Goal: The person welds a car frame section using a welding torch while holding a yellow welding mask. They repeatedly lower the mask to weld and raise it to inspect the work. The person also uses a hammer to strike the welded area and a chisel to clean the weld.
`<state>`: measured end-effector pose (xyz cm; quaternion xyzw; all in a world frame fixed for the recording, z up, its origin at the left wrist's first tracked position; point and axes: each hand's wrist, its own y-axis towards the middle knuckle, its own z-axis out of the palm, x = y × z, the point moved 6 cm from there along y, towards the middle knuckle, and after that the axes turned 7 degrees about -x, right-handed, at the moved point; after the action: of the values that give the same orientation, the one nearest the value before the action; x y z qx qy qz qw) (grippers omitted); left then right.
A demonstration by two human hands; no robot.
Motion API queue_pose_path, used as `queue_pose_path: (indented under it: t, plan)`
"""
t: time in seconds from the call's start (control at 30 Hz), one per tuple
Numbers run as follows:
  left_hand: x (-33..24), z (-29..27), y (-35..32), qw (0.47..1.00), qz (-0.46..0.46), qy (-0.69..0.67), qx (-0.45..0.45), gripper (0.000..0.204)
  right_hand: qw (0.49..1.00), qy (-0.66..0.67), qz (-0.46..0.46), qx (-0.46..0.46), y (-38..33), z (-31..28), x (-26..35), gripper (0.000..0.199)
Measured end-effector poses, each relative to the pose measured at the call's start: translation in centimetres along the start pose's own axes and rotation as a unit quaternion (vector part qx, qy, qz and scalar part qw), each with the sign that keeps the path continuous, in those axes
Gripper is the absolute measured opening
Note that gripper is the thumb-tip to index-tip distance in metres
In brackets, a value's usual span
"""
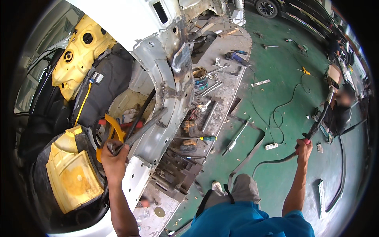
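My left hand (pixel 114 158) is closed round the end of a long grey bar (pixel 144 128), which slants up to the bare metal body panel (pixel 161 85) of a white car. Right beside these fingers is a curved orange-yellow band (pixel 114 128); whether the hand touches it is unclear. On the right, my right hand (pixel 304 150) grips a welding torch (pixel 314 129) with a black body and a red part near the fingers. Its grey cable (pixel 272 161) trails down toward my legs. The torch is held well away from the panel, which has weld spots and scorched patches.
A cluttered bench (pixel 227 67) beside the car bears an angle grinder (pixel 238 59), a can (pixel 200 75) and a screwdriver (pixel 207 138). Straps and cords (pixel 278 118) lie on the green floor. Another person (pixel 342 110) is at the right, near a dark car (pixel 296 15).
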<state>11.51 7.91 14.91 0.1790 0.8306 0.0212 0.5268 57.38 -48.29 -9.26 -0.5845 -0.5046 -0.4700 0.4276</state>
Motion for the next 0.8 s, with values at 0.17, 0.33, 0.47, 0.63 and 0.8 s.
queue_pose_path:
  t: [0.17, 0.33, 0.47, 0.63, 0.8]
  plan:
    - [-3.4, 0.6, 0.2, 0.997, 0.041, 0.064, -0.007, 0.019, 0.996, -0.008, 0.004, 0.084, -2.4, -3.9, 1.1, 0.062]
    - [-5.9, 2.5, 0.4, 0.996, 0.052, 0.060, -0.027, 0.019, 0.999, -0.006, -0.004, 0.046, -2.8, -4.4, 0.0, 0.075]
    - [-7.3, 4.3, -0.3, 0.995, 0.045, 0.088, -0.031, 0.019, 0.993, 0.013, 0.038, 0.110, -1.8, -2.7, -1.6, 0.072]
    - [-8.3, 5.4, -0.9, 0.991, 0.004, 0.121, -0.055, 0.019, 0.982, -0.021, 0.068, 0.174, -0.2, -0.5, -2.7, 0.033]
    - [-10.5, 7.0, -0.5, 0.989, 0.009, 0.148, -0.027, 0.020, 0.964, -0.043, 0.082, 0.248, 0.7, 4.3, -3.4, 0.036]
